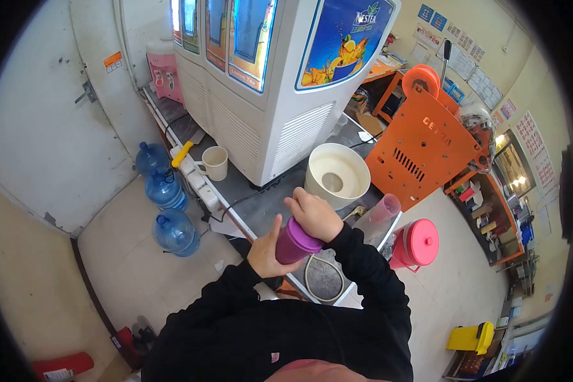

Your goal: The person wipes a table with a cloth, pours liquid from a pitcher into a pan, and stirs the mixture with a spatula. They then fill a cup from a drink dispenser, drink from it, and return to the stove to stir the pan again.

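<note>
My left hand [265,254] is wrapped around the side of a purple plastic tumbler [291,247], its thumb pointing up. Over the tumbler's top edge my right hand [316,216] is curled, gripping what looks like its lid; the fingers partly hide it. Just beyond the right hand stands a white tub [311,184] with a round metal-looking disc inside. A clear pinkish plastic cup [385,209] is to the right of my right forearm. A looped pale hose [307,280] lies on the dark counter below the tumbler.
A large Nestea drink dispenser [245,121] stands behind, with a white mug [215,163] and a yellow-handled tool [183,155] beside it. An orange machine [417,146] and a red lidded jug [420,243] are at right. Blue water bottles [175,232] stand on the floor left.
</note>
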Demonstrator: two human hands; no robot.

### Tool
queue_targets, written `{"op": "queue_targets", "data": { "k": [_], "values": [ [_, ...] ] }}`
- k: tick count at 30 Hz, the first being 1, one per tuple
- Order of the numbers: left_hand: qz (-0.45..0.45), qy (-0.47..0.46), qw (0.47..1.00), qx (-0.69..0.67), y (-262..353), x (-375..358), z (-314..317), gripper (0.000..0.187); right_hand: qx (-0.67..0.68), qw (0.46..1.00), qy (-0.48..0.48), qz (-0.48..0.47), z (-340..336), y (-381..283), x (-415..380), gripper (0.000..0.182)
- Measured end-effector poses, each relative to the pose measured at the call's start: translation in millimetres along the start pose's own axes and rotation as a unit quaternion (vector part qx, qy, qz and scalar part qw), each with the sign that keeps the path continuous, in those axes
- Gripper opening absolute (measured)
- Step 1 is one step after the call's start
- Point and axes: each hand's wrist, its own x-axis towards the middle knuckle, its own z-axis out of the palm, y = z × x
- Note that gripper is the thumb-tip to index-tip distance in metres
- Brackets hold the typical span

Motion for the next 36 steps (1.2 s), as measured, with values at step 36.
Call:
{"op": "queue_targets", "data": {
  "k": [36],
  "values": [
    [-0.097, -0.069, 0.890, -0.440, 27.6, 34.8, -2.2, 0.089, 0.535, 0.773, 0.313, -0.134, 32.2, -7.2, -48.4, 0.054]
  ]
}}
